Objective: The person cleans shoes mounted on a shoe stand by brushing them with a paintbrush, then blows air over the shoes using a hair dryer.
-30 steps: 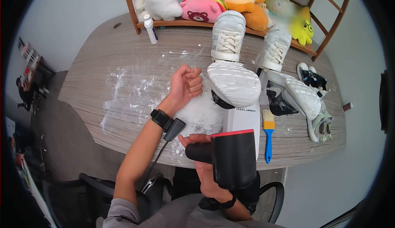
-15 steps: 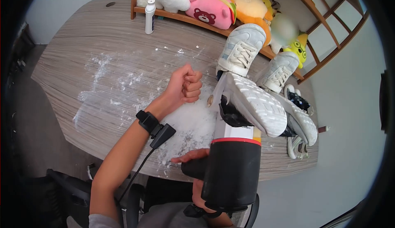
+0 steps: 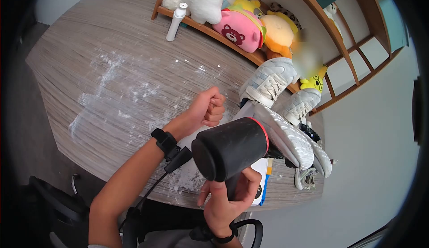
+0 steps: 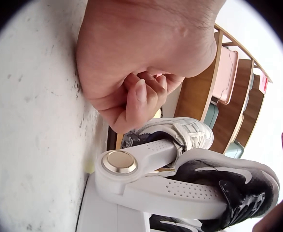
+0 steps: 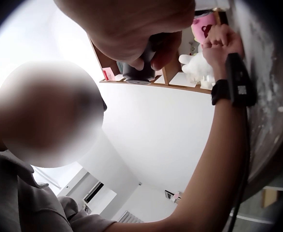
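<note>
My left hand (image 3: pixel 209 108), curled into a fist with nothing visible in it, rests on the powdery tabletop. The right hand (image 3: pixel 228 207) grips the handle of a black dryer-like device (image 3: pixel 228 149), whose red-rimmed end points toward the upturned white soles (image 3: pixel 286 136) of the shoes. In the left wrist view the fist (image 4: pixel 146 58) is beside a white folding stand (image 4: pixel 151 193); a black shoe (image 4: pixel 228 179) sits on one arm of it. The right wrist view shows my right hand (image 5: pixel 132 29) around the dark handle.
White sneakers (image 3: pixel 270 82) are behind the soles, near a wooden shelf (image 3: pixel 214 31) of plush toys. A white bottle (image 3: pixel 176 22) stands at the back. White powder (image 3: pixel 109 67) marks the table (image 3: pixel 67 38). The brush's blue handle (image 3: pixel 264 190) shows beside the stand.
The black device has swung from roughly upright to a sideways tilt and moved up and left, uncovering my right hand. The head view has turned. My left hand stays curled.
</note>
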A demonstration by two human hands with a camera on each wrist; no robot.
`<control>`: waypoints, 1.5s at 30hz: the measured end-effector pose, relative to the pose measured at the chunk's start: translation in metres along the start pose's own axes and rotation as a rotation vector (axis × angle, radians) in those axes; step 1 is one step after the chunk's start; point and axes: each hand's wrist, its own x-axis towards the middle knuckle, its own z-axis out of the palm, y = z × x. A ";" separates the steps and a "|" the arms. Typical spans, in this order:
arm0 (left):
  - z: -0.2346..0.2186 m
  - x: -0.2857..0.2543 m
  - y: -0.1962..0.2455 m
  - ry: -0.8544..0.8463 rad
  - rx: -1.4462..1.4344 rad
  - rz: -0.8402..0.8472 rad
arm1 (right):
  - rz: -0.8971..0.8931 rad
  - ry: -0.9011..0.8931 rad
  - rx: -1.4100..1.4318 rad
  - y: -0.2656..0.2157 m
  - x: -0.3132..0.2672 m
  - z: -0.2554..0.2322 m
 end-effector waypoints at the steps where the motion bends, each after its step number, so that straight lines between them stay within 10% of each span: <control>1: 0.000 0.000 -0.001 0.005 -0.025 -0.003 | 0.013 0.026 0.020 0.001 0.000 0.003; 19: 0.009 -0.008 0.003 0.011 0.113 0.026 | 0.231 0.126 -0.166 0.004 -0.024 -0.007; 27: 0.011 -0.010 0.003 0.025 0.139 0.006 | -0.015 0.051 -0.358 -0.003 -0.046 -0.049; 31: 0.014 -0.014 0.004 0.046 0.160 0.015 | -0.137 0.352 -0.046 0.009 -0.080 -0.105; 35: 0.016 -0.015 0.004 0.054 0.147 -0.012 | 0.000 -0.978 0.745 0.020 -0.031 -0.293; 36: 0.016 -0.014 0.003 0.083 0.129 0.000 | -0.022 -0.964 0.746 0.013 -0.023 -0.292; 39: 0.022 -0.015 0.004 0.124 0.142 -0.010 | -0.556 0.276 -0.095 -0.086 0.007 -0.206; 45: 0.014 -0.010 -0.005 0.322 0.205 0.086 | -0.336 -0.146 -0.250 -0.114 0.130 -0.231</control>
